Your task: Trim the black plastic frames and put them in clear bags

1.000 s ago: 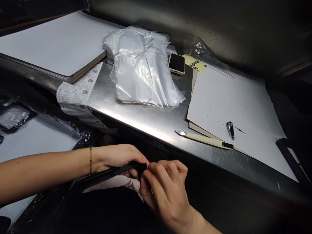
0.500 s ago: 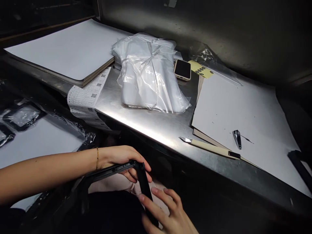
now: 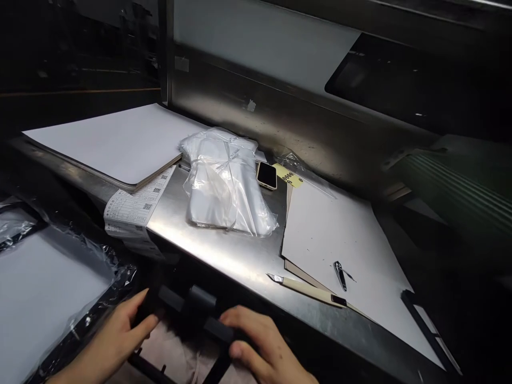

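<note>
Low in the view, in front of the metal bench, I hold a black plastic frame point(image 3: 202, 301) between both hands. My left hand point(image 3: 130, 322) grips its left side with thumb and fingers. My right hand point(image 3: 262, 341) pinches the right side, thumb below and fingers on top. The frame's lower parts are dark and partly cut off by the view's bottom edge. On the bench nearest my right hand lies a cream-handled craft knife point(image 3: 310, 290), its blade pointing left.
The metal bench point(image 3: 200, 250) bears a stack of white sheets point(image 3: 116, 141), a tied bundle of clear plastic bags point(image 3: 224, 186), a phone point(image 3: 266, 175), a yellow label sheet point(image 3: 290, 175), white boards point(image 3: 332, 229) and nail clippers point(image 3: 340, 276). A plastic-lined box point(image 3: 48, 298) stands at left.
My view has tilted up, showing more of the bench's back wall. The black frame has turned, and my left hand has moved left and down, now gripping its left side. My right hand has closed on it.
</note>
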Demonstrator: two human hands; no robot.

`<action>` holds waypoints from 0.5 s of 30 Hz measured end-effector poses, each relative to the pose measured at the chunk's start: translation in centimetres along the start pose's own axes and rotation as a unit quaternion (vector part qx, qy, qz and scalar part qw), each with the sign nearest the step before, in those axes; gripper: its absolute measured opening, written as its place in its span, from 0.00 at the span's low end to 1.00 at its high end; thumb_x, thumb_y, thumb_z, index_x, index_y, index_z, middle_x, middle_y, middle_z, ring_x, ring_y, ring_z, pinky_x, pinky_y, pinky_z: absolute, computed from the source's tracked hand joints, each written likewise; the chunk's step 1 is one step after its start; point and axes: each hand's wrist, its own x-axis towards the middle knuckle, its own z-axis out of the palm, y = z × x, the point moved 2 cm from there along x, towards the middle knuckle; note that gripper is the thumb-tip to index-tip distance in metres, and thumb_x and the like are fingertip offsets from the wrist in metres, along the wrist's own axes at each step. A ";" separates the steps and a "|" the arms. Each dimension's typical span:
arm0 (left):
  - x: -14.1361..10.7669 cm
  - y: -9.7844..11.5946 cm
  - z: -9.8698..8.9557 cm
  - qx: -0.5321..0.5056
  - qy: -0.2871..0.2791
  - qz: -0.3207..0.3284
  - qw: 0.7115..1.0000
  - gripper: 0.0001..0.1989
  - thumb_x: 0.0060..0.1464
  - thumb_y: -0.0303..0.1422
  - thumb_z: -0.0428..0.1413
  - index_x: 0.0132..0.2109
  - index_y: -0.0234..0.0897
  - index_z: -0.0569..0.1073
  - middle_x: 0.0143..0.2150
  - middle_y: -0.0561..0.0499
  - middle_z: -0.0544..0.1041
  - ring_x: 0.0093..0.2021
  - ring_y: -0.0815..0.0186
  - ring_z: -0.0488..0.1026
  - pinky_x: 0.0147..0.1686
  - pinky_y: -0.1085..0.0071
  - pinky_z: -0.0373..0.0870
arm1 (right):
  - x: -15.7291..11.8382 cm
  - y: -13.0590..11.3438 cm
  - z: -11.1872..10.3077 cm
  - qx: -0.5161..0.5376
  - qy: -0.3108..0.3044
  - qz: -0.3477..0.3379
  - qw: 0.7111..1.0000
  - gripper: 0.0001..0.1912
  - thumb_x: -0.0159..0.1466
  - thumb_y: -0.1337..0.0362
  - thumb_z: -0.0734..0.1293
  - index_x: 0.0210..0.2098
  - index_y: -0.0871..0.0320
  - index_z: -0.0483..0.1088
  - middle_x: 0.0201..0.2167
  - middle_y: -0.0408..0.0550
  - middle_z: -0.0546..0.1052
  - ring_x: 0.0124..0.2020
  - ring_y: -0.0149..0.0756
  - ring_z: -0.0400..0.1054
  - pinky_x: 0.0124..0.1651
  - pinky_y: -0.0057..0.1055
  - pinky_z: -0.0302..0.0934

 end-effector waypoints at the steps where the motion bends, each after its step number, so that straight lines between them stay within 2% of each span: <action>1: 0.3 -0.3 0.2 -0.029 0.023 -0.014 0.999 0.08 0.42 0.37 0.55 0.25 0.38 0.67 0.14 0.59 0.62 0.17 0.72 0.58 0.18 0.77 0.57 | 1.4 0.0 -0.9 -0.025 0.054 -0.005 0.998 0.11 0.59 0.56 0.60 0.36 0.55 0.67 0.31 0.43 0.73 0.32 0.29 0.68 0.34 0.22 0.63; 3: 0.9 -1.0 0.6 -0.101 0.032 -0.038 0.994 0.14 0.39 0.40 0.57 0.20 0.37 0.60 0.11 0.63 0.53 0.13 0.76 0.48 0.15 0.79 0.49 | 4.5 0.5 -2.3 -0.073 0.155 -0.005 0.985 0.09 0.59 0.60 0.61 0.35 0.58 0.67 0.31 0.46 0.70 0.32 0.31 0.65 0.35 0.27 0.62; 4: 1.1 -1.2 0.7 -0.139 0.029 -0.047 0.989 0.17 0.38 0.42 0.57 0.19 0.37 0.58 0.10 0.64 0.50 0.13 0.77 0.44 0.14 0.79 0.46 | 6.1 1.0 -2.7 -0.095 0.187 0.002 0.978 0.10 0.58 0.60 0.62 0.37 0.59 0.67 0.32 0.48 0.69 0.34 0.33 0.63 0.37 0.31 0.61; 6: 1.0 -1.6 0.8 -0.204 0.021 -0.056 0.977 0.19 0.38 0.44 0.56 0.19 0.38 0.57 0.10 0.65 0.46 0.13 0.79 0.40 0.14 0.79 0.43 | 9.0 2.1 -2.9 -0.136 0.214 0.011 0.967 0.14 0.56 0.61 0.64 0.40 0.62 0.67 0.36 0.52 0.66 0.39 0.38 0.60 0.41 0.37 0.58; 7: 0.9 -1.7 0.8 -0.225 0.015 -0.060 0.972 0.19 0.38 0.45 0.56 0.19 0.37 0.57 0.10 0.66 0.45 0.14 0.79 0.39 0.14 0.79 0.42 | 10.3 2.6 -2.7 -0.154 0.214 0.015 0.965 0.16 0.55 0.62 0.65 0.41 0.62 0.67 0.37 0.52 0.66 0.40 0.39 0.59 0.42 0.38 0.58; 9: 0.6 -1.8 0.7 -0.246 0.010 -0.061 0.967 0.19 0.38 0.45 0.57 0.19 0.37 0.59 0.10 0.66 0.46 0.13 0.79 0.38 0.15 0.79 0.42 | 12.3 3.2 -2.0 -0.183 0.194 0.025 0.964 0.12 0.55 0.64 0.65 0.39 0.61 0.68 0.36 0.49 0.67 0.40 0.37 0.59 0.42 0.39 0.57; 11: 0.4 -1.9 0.5 -0.261 0.008 -0.057 0.964 0.20 0.38 0.48 0.56 0.20 0.36 0.60 0.10 0.66 0.45 0.13 0.80 0.38 0.14 0.79 0.44 | 13.6 3.4 -1.3 -0.202 0.170 0.036 0.964 0.05 0.57 0.68 0.63 0.33 0.60 0.68 0.33 0.45 0.68 0.39 0.34 0.61 0.42 0.38 0.57; 13: 0.5 -2.1 0.3 -0.281 0.005 -0.050 0.958 0.22 0.38 0.51 0.55 0.20 0.36 0.61 0.11 0.66 0.45 0.13 0.80 0.38 0.14 0.79 0.44 | 14.4 3.4 -1.0 -0.215 0.158 0.050 0.962 0.04 0.59 0.69 0.61 0.30 0.61 0.67 0.31 0.43 0.69 0.38 0.33 0.62 0.42 0.38 0.57; 15: 0.8 -2.4 0.1 -0.300 0.003 -0.045 0.953 0.23 0.37 0.52 0.55 0.21 0.35 0.61 0.12 0.66 0.45 0.13 0.81 0.38 0.14 0.80 0.45 | 14.8 3.4 -1.1 -0.221 0.154 0.062 0.961 0.05 0.59 0.67 0.61 0.34 0.61 0.67 0.35 0.45 0.69 0.40 0.35 0.62 0.43 0.40 0.57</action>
